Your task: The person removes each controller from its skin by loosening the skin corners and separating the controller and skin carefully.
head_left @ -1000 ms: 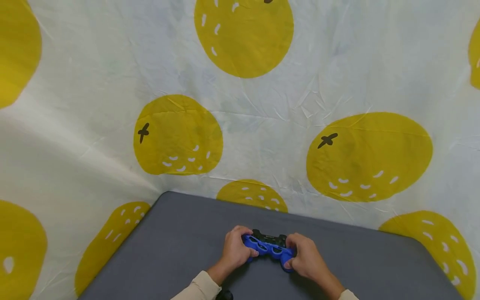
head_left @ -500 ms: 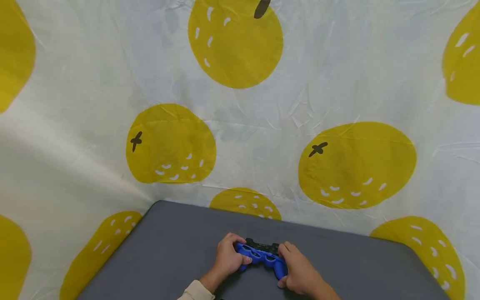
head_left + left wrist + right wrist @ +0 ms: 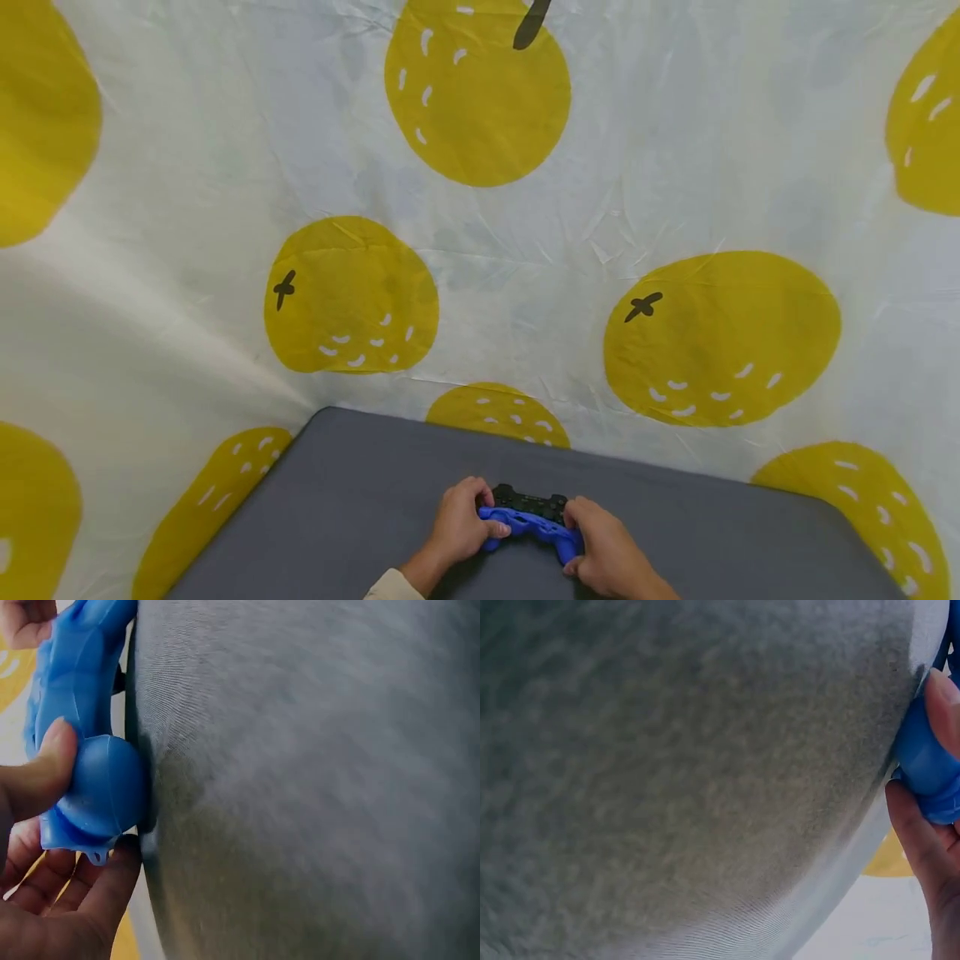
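Observation:
A black game controller (image 3: 529, 502) sits low in the head view, partly inside a blue rubbery controller cover (image 3: 534, 524). The black face shows along the far side, while blue wraps the near edge and grips. My left hand (image 3: 459, 527) holds the left end, its thumb on the blue cover (image 3: 101, 787) in the left wrist view and fingers beneath. At the other end my right hand (image 3: 606, 550) pinches the blue right grip between thumb and fingers. The right wrist view catches only the end of that blue cover (image 3: 928, 761). The controller's underside is hidden.
A dark grey padded surface (image 3: 375, 492) lies under the hands. Behind it and at the left hangs a white cloth (image 3: 517, 292) printed with large yellow fruit. A cream sleeve (image 3: 393, 586) covers the left forearm.
More of the controller's black face shows past the blue cover, which now sits towards the near side. Both hands keep their hold. The head view has shifted slightly.

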`<state>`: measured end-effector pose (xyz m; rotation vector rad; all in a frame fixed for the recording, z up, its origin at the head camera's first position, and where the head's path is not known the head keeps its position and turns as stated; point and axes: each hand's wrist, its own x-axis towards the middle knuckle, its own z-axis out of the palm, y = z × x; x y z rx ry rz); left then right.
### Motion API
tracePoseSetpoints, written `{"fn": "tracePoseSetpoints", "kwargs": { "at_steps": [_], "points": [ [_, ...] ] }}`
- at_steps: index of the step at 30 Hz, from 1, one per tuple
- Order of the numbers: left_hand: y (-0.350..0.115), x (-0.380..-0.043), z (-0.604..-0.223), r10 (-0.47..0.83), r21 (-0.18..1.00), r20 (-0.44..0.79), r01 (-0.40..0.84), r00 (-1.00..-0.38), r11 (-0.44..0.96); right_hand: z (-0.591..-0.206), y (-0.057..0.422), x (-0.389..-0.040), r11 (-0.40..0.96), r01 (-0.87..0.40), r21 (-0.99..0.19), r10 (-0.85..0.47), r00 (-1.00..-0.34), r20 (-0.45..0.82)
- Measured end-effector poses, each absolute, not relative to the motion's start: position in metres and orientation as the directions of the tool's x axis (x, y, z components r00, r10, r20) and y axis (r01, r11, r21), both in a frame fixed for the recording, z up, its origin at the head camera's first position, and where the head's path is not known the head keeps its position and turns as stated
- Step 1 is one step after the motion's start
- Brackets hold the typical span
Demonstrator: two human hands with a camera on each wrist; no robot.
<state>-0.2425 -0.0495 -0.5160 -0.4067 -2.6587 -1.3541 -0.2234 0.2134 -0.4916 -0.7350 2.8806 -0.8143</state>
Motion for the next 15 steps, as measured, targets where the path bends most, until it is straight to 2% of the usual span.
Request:
{"fn": "tracePoseSetpoints", "kwargs": {
  "at_steps": [6, 10, 15],
  "points": [
    [-0.058, -0.239, -0.513, 0.376, 0.644, 0.235, 0.433, -0.896, 0.63, -0.501, 0.216, -0.225, 0.739, -0.385, -0.553, -0.463, -0.886, -0.002],
    [-0.058, -0.242, -0.512, 0.424, 0.626, 0.221, 0.461, -0.878, 0.629, -0.506, 0.214, -0.225, 0.734, -0.323, -0.598, -0.416, -0.909, -0.019],
    [-0.058, -0.249, -0.513, 0.353, 0.698, 0.225, 0.403, -0.908, 0.592, -0.505, 0.21, -0.223, 0.737, -0.333, -0.588, -0.304, -0.941, 0.152]
  ]
}}
